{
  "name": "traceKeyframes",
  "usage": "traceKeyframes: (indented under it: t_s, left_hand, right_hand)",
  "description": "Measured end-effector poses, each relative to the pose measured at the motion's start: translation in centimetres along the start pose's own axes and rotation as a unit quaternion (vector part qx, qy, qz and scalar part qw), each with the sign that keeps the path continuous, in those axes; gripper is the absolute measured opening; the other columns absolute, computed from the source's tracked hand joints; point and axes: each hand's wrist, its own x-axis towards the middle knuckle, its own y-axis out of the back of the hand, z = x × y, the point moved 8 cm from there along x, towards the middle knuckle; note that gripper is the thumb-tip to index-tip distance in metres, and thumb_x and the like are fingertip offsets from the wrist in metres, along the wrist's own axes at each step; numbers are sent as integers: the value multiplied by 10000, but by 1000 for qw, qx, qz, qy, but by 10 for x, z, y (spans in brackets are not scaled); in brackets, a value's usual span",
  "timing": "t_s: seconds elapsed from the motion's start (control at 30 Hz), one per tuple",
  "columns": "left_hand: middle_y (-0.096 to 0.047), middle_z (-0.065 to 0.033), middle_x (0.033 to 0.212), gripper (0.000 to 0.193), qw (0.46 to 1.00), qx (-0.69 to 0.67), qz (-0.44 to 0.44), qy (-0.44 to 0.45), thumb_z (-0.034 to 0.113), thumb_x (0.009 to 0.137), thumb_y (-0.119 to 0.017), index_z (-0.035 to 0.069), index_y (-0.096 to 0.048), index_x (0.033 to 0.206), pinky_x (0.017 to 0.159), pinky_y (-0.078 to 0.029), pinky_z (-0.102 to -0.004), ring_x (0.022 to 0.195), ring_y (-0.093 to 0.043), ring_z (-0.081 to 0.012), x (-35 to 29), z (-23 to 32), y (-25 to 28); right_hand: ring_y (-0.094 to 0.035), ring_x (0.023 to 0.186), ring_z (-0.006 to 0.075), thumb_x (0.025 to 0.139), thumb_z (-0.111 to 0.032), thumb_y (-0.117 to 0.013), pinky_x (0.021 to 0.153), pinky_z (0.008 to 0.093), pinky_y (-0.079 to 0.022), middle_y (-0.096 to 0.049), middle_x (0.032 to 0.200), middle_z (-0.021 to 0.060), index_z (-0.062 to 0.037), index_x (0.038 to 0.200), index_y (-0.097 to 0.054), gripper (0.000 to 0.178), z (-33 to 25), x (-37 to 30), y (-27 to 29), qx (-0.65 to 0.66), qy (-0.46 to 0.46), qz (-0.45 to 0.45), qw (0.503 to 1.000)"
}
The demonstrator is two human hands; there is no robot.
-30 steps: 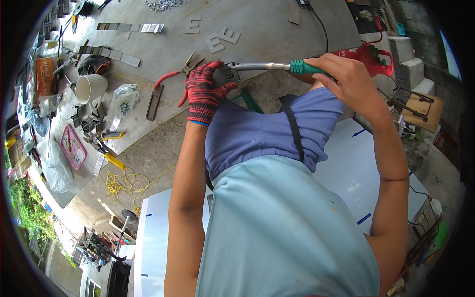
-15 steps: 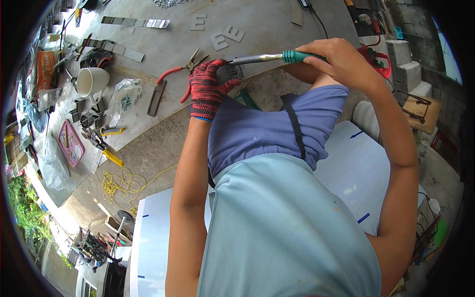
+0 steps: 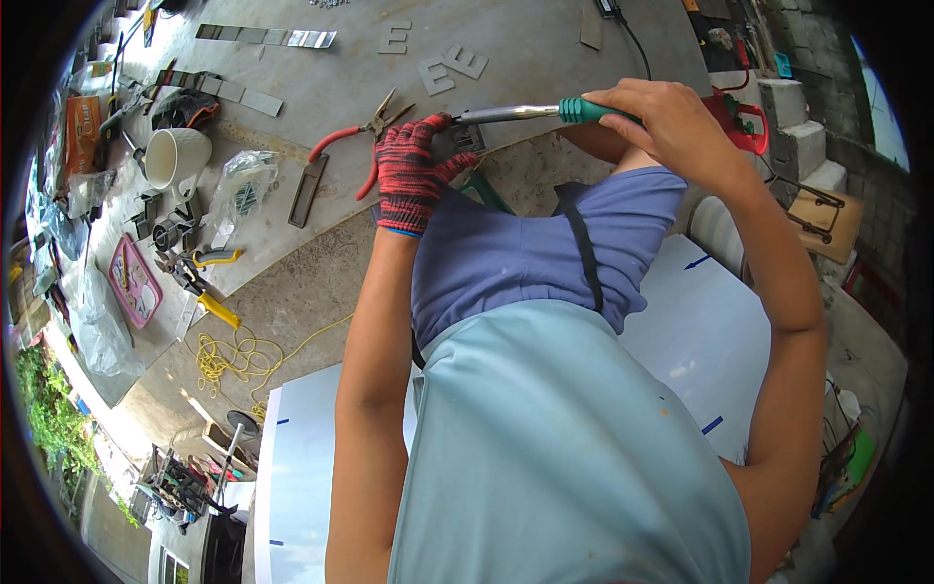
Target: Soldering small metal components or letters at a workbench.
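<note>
Tool with green handle and silver metal shaft (image 3: 520,113), gripped in your bare right hand (image 3: 671,122), points toward your red-and-black-gloved left hand (image 3: 409,170), its hold unclear, near the grey tabletop's edge.

The scene is viewed from the wearer's head by the left fisheye camera of a side-by-side pair, aimed steeply downward. The shirt (image 3: 574,438) is seen closest, at lower centre; the left hand (image 3: 413,175) and right hand (image 3: 671,127) are shown farther out, the counter (image 3: 535,58) beyond. Greenery (image 3: 49,409) and a wall (image 3: 866,165) are taken in at the curved rim.
</note>
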Motion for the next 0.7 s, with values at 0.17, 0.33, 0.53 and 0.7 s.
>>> traceKeyframes:
  t_s: [0.17, 0.33, 0.53, 0.7]
  left_hand:
    - [-742, -95, 1051, 683, 1000, 11, -7, -6, 410, 576, -962, 135, -751, 1165, 938, -531, -452, 1024, -668, -336, 2, 0, 0]
    - [-742, -97, 1046, 683, 1000, 12, -10, -16, 418, 578, -960, 126, -749, 1158, 924, -536, -452, 1007, -673, -333, 3, 3, 1]
    - [-742, -82, 1046, 670, 1000, 16, -12, -15, 461, 606, -943, 131, -744, 1153, 941, -513, -448, 1015, -668, -320, 3, 3, 1]
    - [-746, -69, 1056, 657, 999, 15, -26, -11, 491, 637, -920, 146, -739, 1166, 971, -490, -446, 1028, -666, -310, 4, 3, 0]
  right_hand:
    - [-671, 822, 335, 976, -213, -683, 750, 425, -538, -690, 964, 95, -121, 1280, -714, 319, -5, -5, -3, -24, -3, -4, 1000]
    - [-669, 788, 318, 965, -212, -697, 732, 421, -539, -676, 939, 87, -137, 1289, -713, 333, -4, -9, -5, -41, -4, 19, 999]
    - [-664, 789, 326, 946, -166, -720, 751, 396, -537, -713, 959, 113, -113, 1246, -751, 306, 8, -8, -7, 39, -36, 31, 998]
    - [-673, 813, 300, 921, -135, -746, 787, 368, -536, -743, 980, 144, -77, 1215, -766, 300, 16, -7, -10, 91, -120, 16, 988]
